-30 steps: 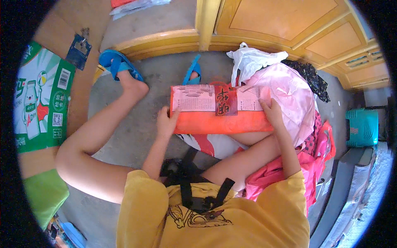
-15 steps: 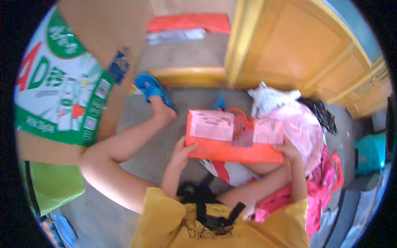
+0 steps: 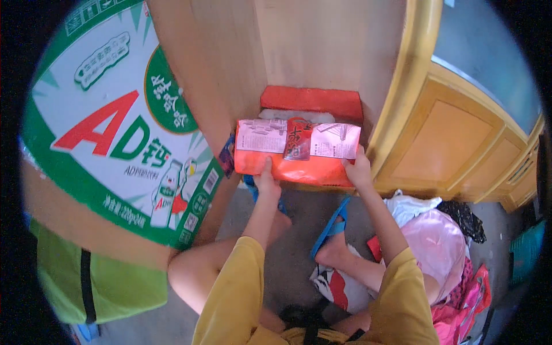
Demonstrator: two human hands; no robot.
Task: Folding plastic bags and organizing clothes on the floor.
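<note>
A red package with pink printed panels is held out in front of me at the mouth of an open wooden cupboard compartment. My left hand grips its near left edge, thumb on top. My right hand grips its right end, thumb also on top. The fingers underneath are hidden. Just beyond it, a similar red package lies at the back of the compartment. A whitish wrapped thing, partly hidden, lies in front of that one.
A large green and white carton stands at the left, above a green fabric bag. Closed cupboard doors are at the right. Pink clothing, a pink plastic bag and a black bag lie on the floor.
Both hands have carried the red package forward, from above my lap to the compartment's mouth. The view has shifted toward the cupboard, and my arms are stretched further out.
</note>
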